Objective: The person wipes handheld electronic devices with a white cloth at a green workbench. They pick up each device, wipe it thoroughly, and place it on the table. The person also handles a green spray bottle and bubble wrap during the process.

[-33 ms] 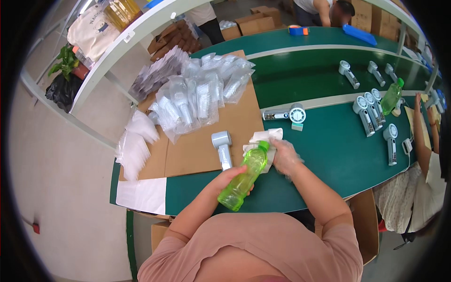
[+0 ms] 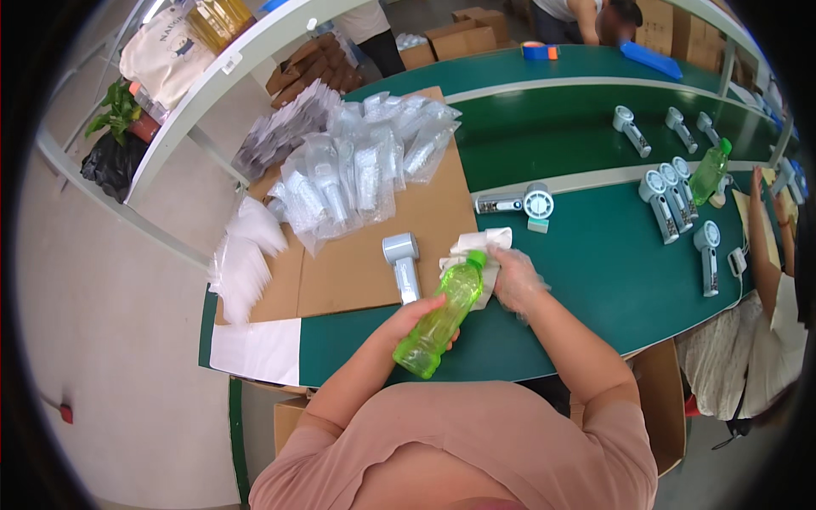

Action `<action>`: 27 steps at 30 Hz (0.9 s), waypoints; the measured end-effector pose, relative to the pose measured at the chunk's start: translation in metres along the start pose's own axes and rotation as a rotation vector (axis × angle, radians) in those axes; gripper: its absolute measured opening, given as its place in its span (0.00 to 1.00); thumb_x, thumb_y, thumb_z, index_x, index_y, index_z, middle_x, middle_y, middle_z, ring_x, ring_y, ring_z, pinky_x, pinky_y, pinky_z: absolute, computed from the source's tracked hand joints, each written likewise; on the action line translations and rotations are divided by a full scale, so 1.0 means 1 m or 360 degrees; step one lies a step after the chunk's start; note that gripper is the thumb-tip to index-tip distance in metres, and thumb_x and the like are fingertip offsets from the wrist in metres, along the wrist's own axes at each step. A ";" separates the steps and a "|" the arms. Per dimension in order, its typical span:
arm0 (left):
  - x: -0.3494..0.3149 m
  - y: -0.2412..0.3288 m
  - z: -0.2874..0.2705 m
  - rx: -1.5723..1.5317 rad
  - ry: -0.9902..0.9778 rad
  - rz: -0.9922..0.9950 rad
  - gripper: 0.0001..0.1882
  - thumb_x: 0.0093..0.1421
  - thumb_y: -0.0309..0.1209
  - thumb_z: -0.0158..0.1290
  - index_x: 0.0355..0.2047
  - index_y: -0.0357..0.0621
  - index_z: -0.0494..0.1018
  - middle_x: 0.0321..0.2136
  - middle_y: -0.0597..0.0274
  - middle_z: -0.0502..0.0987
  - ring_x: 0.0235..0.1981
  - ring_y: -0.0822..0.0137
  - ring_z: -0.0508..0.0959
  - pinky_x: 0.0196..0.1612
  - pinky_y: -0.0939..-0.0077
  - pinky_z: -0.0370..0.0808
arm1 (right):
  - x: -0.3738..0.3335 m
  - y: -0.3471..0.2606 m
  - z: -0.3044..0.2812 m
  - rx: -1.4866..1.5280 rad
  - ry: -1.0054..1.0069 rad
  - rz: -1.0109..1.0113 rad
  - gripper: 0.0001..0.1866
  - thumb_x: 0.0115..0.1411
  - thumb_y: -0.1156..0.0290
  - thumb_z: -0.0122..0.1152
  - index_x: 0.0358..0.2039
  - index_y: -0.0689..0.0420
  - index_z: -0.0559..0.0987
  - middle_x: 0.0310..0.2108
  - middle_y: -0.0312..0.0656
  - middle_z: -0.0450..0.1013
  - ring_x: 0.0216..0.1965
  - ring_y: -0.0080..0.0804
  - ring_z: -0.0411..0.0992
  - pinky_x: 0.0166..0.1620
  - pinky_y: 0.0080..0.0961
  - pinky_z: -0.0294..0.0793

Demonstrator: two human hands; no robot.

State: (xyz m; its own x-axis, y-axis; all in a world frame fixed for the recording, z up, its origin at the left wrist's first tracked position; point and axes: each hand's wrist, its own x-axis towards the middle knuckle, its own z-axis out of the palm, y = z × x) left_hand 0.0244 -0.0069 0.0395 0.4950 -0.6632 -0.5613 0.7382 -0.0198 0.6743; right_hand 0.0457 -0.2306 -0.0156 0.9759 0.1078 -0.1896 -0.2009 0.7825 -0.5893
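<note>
My left hand [image 2: 415, 316] is wrapped round a translucent green plastic bottle [image 2: 444, 328], tilted with its green cap away from me. In a thin clear glove, my right hand [image 2: 516, 282] grips a crumpled white cloth [image 2: 489, 241] right beside the cap; its fingertips are partly hidden in the folds. Just left of the bottle, a pale blue-grey handheld fan [image 2: 403, 257] lies on the edge of a cardboard sheet [image 2: 340, 285]. Beyond the cloth lies another handheld fan [image 2: 538, 204], with a small pale green block [image 2: 538, 225] next to its head.
Bagged fans [image 2: 340, 178] are heaped on the cardboard, with white foam sleeves [image 2: 242, 268] to their left. Several fans [image 2: 667, 204] and a second green bottle [image 2: 711, 174] stand or lie at the right, near a co-worker's arm [image 2: 765, 246]. A shelf frame [image 2: 195, 102] rises at the left.
</note>
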 end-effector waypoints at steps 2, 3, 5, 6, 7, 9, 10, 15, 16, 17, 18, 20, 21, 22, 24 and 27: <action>0.001 0.002 -0.001 -0.0021 -0.0040 0.0024 0.25 0.62 0.51 0.47 0.44 0.40 0.71 0.29 0.49 0.77 0.26 0.59 0.80 0.30 0.68 0.78 | 0.002 0.002 -0.001 -0.0023 0.0067 -0.0007 0.19 0.65 0.63 0.50 0.47 0.68 0.70 0.44 0.49 0.71 0.42 0.38 0.74 0.46 0.34 0.75; 0.004 0.004 -0.002 -0.0027 -0.0065 0.0037 0.25 0.63 0.51 0.47 0.43 0.40 0.71 0.28 0.50 0.78 0.26 0.60 0.79 0.31 0.68 0.78 | 0.004 0.000 -0.003 -0.0036 0.0102 -0.0017 0.19 0.65 0.64 0.50 0.47 0.68 0.70 0.44 0.49 0.71 0.43 0.38 0.74 0.46 0.34 0.74; 0.003 0.004 0.001 -0.0075 -0.0082 0.0042 0.25 0.62 0.52 0.47 0.43 0.40 0.71 0.28 0.50 0.77 0.25 0.59 0.79 0.30 0.68 0.77 | 0.003 0.000 -0.006 -0.0058 0.0091 0.0014 0.18 0.65 0.63 0.50 0.47 0.67 0.70 0.44 0.48 0.71 0.43 0.38 0.74 0.46 0.34 0.74; 0.003 0.006 0.001 -0.0085 -0.0079 0.0042 0.25 0.62 0.52 0.47 0.43 0.40 0.71 0.28 0.50 0.77 0.25 0.59 0.79 0.30 0.68 0.77 | 0.003 0.000 -0.005 -0.0060 0.0089 0.0024 0.18 0.66 0.63 0.50 0.47 0.67 0.70 0.44 0.48 0.71 0.42 0.37 0.74 0.46 0.34 0.74; 0.003 0.005 0.002 -0.0094 -0.0077 0.0041 0.25 0.62 0.52 0.47 0.43 0.40 0.71 0.28 0.49 0.77 0.25 0.59 0.79 0.30 0.68 0.77 | 0.003 0.000 -0.006 -0.0061 0.0087 0.0033 0.18 0.66 0.63 0.50 0.46 0.67 0.70 0.44 0.48 0.71 0.42 0.37 0.74 0.46 0.34 0.74; 0.004 0.001 0.006 -0.0071 -0.0061 -0.0011 0.25 0.62 0.52 0.47 0.44 0.40 0.71 0.28 0.49 0.77 0.25 0.58 0.80 0.30 0.68 0.77 | 0.002 -0.001 -0.006 -0.0061 0.0062 0.0014 0.18 0.66 0.63 0.49 0.47 0.66 0.70 0.43 0.47 0.72 0.42 0.36 0.73 0.46 0.33 0.73; 0.004 0.000 0.007 -0.0058 -0.0052 -0.0033 0.25 0.62 0.52 0.47 0.44 0.40 0.71 0.28 0.49 0.77 0.25 0.58 0.80 0.30 0.68 0.77 | 0.001 -0.003 -0.004 -0.0027 0.0063 0.0017 0.18 0.66 0.63 0.49 0.47 0.66 0.70 0.43 0.47 0.72 0.42 0.36 0.73 0.47 0.33 0.73; -0.001 0.002 -0.002 0.0119 -0.0046 0.0188 0.27 0.60 0.48 0.52 0.49 0.39 0.68 0.33 0.46 0.77 0.30 0.57 0.80 0.33 0.66 0.79 | 0.001 -0.004 0.002 0.0055 0.0113 0.0002 0.18 0.66 0.64 0.48 0.48 0.67 0.69 0.44 0.48 0.72 0.44 0.38 0.74 0.49 0.34 0.73; -0.003 0.004 -0.006 0.0248 -0.0044 0.0292 0.28 0.59 0.48 0.54 0.51 0.38 0.67 0.34 0.46 0.77 0.32 0.57 0.80 0.35 0.66 0.79 | 0.002 -0.004 0.001 0.0091 0.0125 0.0009 0.19 0.66 0.64 0.48 0.49 0.67 0.69 0.45 0.48 0.72 0.45 0.39 0.74 0.51 0.34 0.73; -0.007 0.006 -0.008 0.0370 -0.0067 0.0428 0.31 0.56 0.49 0.56 0.52 0.38 0.66 0.36 0.48 0.77 0.34 0.58 0.80 0.37 0.66 0.78 | 0.004 -0.003 0.000 0.0125 0.0134 0.0023 0.19 0.66 0.64 0.48 0.49 0.67 0.69 0.46 0.49 0.72 0.46 0.40 0.74 0.52 0.35 0.73; -0.014 0.008 -0.011 0.0484 -0.0070 0.0580 0.34 0.54 0.49 0.58 0.53 0.38 0.65 0.38 0.49 0.76 0.37 0.59 0.79 0.39 0.66 0.78 | 0.003 -0.003 0.001 0.0129 0.0089 0.0028 0.19 0.66 0.64 0.48 0.51 0.67 0.68 0.48 0.49 0.71 0.49 0.41 0.72 0.55 0.36 0.70; -0.034 0.016 -0.013 0.0637 0.0051 0.0770 0.44 0.44 0.50 0.66 0.55 0.37 0.63 0.42 0.54 0.75 0.44 0.62 0.77 0.47 0.67 0.74 | 0.001 -0.007 0.002 0.0154 -0.0039 0.0084 0.21 0.66 0.65 0.46 0.54 0.67 0.66 0.52 0.50 0.69 0.54 0.42 0.69 0.60 0.40 0.66; -0.043 0.015 -0.020 0.0659 0.0137 0.0883 0.43 0.44 0.49 0.67 0.54 0.37 0.63 0.42 0.54 0.75 0.44 0.62 0.76 0.47 0.66 0.74 | 0.001 -0.006 -0.003 0.0143 -0.0079 0.0097 0.21 0.66 0.64 0.46 0.54 0.66 0.67 0.53 0.50 0.70 0.55 0.41 0.69 0.61 0.39 0.64; -0.053 0.012 -0.028 0.0680 0.0246 0.1000 0.43 0.43 0.48 0.67 0.54 0.37 0.63 0.42 0.54 0.75 0.45 0.62 0.76 0.48 0.66 0.73 | -0.004 -0.010 0.005 0.0136 -0.0070 0.0093 0.22 0.66 0.63 0.45 0.55 0.65 0.66 0.53 0.49 0.69 0.55 0.42 0.68 0.61 0.39 0.63; -0.079 0.008 -0.045 0.0661 0.0489 0.1188 0.40 0.44 0.42 0.68 0.54 0.37 0.63 0.42 0.56 0.75 0.45 0.62 0.75 0.50 0.66 0.72 | -0.004 -0.012 0.006 0.0050 -0.0042 0.0048 0.23 0.66 0.63 0.45 0.56 0.65 0.65 0.55 0.49 0.68 0.57 0.44 0.67 0.63 0.41 0.60; -0.118 0.008 -0.079 0.0387 0.1063 0.1569 0.34 0.48 0.33 0.65 0.54 0.39 0.64 0.43 0.57 0.74 0.44 0.63 0.75 0.49 0.67 0.72 | -0.006 -0.013 0.011 0.0076 -0.0018 0.0089 0.23 0.67 0.65 0.44 0.57 0.65 0.63 0.56 0.51 0.66 0.58 0.45 0.65 0.64 0.43 0.58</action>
State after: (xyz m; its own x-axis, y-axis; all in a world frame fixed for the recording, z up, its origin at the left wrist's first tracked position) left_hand 0.0082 0.1303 0.0733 0.9871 0.0416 0.1548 -0.1580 0.0881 0.9835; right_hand 0.0437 -0.2351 0.0018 0.9642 0.1591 -0.2121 -0.2513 0.8034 -0.5398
